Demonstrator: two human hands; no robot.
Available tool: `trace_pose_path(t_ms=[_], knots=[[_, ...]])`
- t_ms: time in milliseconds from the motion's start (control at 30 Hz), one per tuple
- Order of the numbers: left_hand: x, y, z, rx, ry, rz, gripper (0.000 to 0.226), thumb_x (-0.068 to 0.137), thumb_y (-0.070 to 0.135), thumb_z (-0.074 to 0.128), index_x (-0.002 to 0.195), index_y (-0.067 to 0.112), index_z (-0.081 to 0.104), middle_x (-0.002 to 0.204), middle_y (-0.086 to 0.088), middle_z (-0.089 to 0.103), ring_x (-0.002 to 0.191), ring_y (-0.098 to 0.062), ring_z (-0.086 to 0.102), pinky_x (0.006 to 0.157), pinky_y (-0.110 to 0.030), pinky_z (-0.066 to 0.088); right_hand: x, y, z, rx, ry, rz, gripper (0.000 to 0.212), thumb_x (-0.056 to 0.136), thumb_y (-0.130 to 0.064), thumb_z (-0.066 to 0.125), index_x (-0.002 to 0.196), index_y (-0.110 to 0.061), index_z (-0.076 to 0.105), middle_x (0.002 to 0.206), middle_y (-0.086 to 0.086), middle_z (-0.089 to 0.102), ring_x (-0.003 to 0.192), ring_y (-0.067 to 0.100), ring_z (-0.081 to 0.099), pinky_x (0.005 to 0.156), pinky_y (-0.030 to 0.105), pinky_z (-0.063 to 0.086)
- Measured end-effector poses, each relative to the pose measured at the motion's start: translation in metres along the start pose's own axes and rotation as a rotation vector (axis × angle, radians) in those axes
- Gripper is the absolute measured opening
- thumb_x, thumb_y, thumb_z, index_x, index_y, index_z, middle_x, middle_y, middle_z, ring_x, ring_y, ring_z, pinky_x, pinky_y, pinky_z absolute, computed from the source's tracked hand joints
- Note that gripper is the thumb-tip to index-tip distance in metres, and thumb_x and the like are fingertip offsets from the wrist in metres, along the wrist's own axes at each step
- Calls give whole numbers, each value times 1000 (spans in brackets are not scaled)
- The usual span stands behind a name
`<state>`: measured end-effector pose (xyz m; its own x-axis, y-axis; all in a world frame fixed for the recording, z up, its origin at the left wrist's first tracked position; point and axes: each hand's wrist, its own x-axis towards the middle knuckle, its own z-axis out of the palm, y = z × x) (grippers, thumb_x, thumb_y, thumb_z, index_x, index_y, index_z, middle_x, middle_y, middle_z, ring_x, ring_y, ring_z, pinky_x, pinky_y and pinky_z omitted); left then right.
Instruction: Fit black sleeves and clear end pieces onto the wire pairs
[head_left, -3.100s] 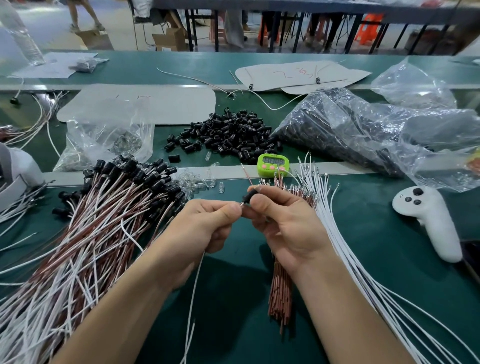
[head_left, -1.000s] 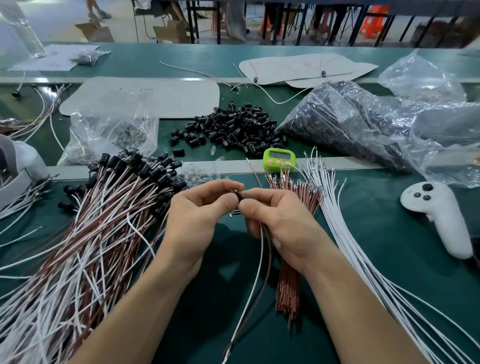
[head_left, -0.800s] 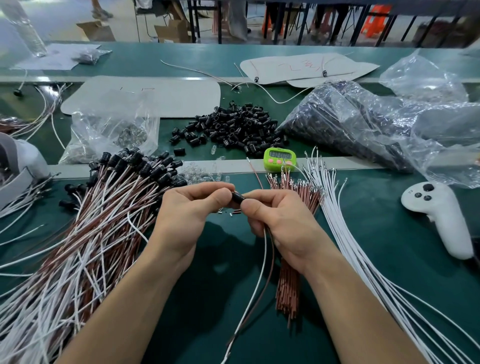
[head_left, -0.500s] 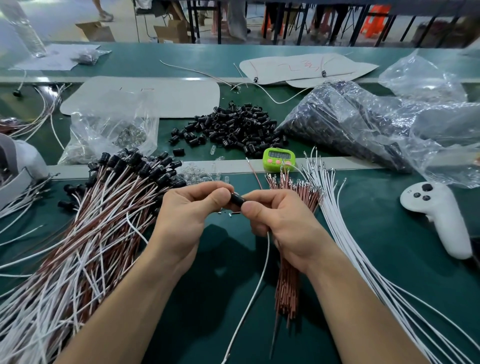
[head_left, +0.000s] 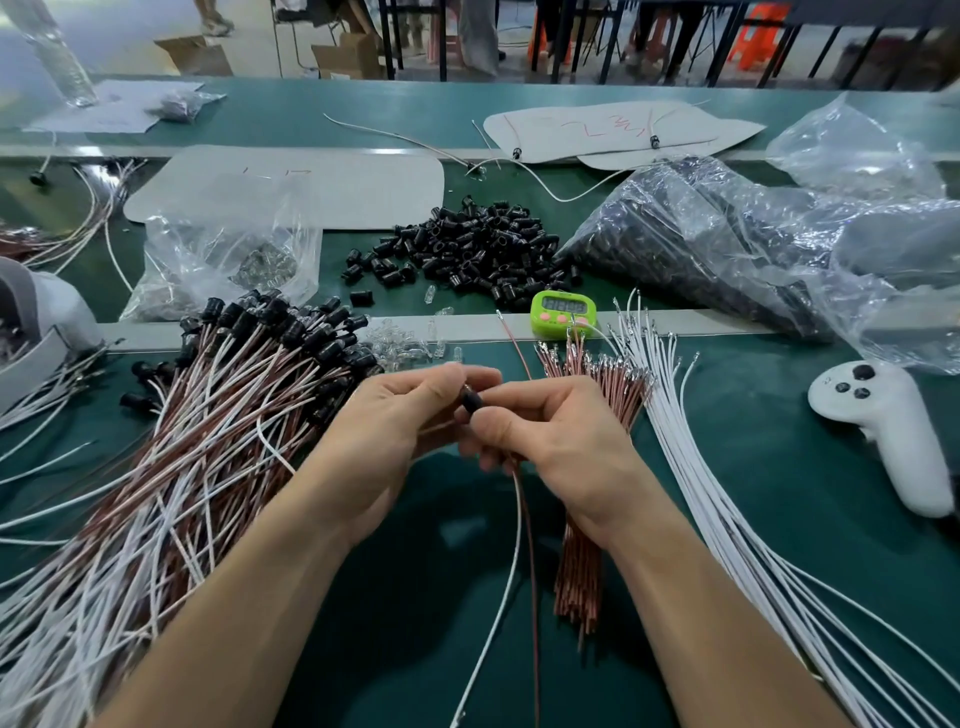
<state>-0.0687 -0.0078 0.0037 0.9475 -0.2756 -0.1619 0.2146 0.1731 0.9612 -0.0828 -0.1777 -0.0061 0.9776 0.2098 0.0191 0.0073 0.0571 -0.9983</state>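
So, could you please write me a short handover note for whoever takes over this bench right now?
Hands: left hand and right hand both pinch one black sleeve; its wire pair hangs from the right hand. Whether a clear end piece is on it is hidden.
Done: finished pile, on the left.
Left: brown wires and white wires on the right; loose sleeves and clear end pieces beyond the hands.

green timer (head_left: 563, 314), white controller (head_left: 883, 431), cardboard sheets (head_left: 311, 182)
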Motion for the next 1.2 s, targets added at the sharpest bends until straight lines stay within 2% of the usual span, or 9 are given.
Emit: trace_pose_path(t_ms=[100, 267, 567, 700, 767, 867, 933, 1033, 1200], knots=[[-1, -3, 5, -47, -77, -51, 43, 90, 39, 55, 112, 10, 78, 95, -22, 71, 79, -29, 67, 82, -36, 57, 0, 1, 2, -29, 37, -15, 18, 91, 3, 70, 85, -9, 81, 64, 8, 70, 55, 17, 59, 54, 27, 48], [2, -4, 3, -96, -92, -38, 35, 92, 29, 57, 104, 6, 80, 84, -19, 73, 69, -26, 67, 65, -26, 58, 1, 6, 1, -139, 43, -72, 15, 90, 0, 69, 77, -2, 77, 61, 11, 68, 55, 17, 55, 54, 25, 47], [7, -10, 5, -40, -45, 44, 36, 104, 23, 48, 99, 10, 81, 79, -18, 68, 64, -23, 60, 64, -24, 55, 6, 9, 7, -48, 74, -72, 24, 91, 0, 68, 75, -14, 79, 63, 9, 70, 58, 17, 61, 58, 23, 51], [2, -18, 18, -1, -36, 56, 31, 105, 29, 46, 120, 26, 73, 113, -11, 75, 101, -21, 70, 90, -40, 59, 14, 1, 18, 216, 194, 43, 26, 98, -2, 62, 82, -12, 80, 73, 11, 74, 61, 20, 69, 59, 32, 59], [-3, -16, 24, 5, -119, 26, 30, 101, 20, 53, 126, 31, 66, 117, -4, 74, 108, -23, 71, 84, -44, 62, 16, -8, 16, 318, 237, 72, 24, 98, 1, 61, 89, -13, 79, 77, 10, 75, 61, 18, 69, 57, 31, 59], [-6, -8, 25, 109, -86, -20, 32, 102, 7, 54, 122, 30, 64, 90, -2, 75, 62, -18, 70, 46, -25, 51, 19, -27, 9, 385, 298, 54, 23, 96, 9, 59, 95, -9, 73, 80, 8, 76, 65, 18, 70, 60, 30, 60], [-7, 0, 21, 186, -17, -30, 22, 105, 14, 53, 115, 25, 69, 64, -3, 66, 37, -11, 43, 36, -16, 30, 23, -42, 4, 402, 387, 35, 20, 97, 8, 58, 93, -7, 71, 76, 7, 75, 68, 18, 71, 64, 28, 61], [-9, 14, 9, 202, 20, -27, 24, 106, 19, 52, 102, 14, 75, 50, -1, 48, 36, -9, 29, 34, -16, 23, 26, -67, -10, 446, 524, 27, 15, 99, 1, 60, 95, -8, 70, 75, 6, 75, 70, 19, 72, 72, 32, 63], [-23, 34, 1, 224, 56, -1, 37, 109, 18, 45, 85, 6, 71, 45, 7, 31, 37, -7, 21, 35, -16, 21, 39, -99, -29, 592, 658, 7, 6, 98, -1, 64, 93, -3, 67, 70, 8, 74, 64, 19, 72, 68, 31, 64]])
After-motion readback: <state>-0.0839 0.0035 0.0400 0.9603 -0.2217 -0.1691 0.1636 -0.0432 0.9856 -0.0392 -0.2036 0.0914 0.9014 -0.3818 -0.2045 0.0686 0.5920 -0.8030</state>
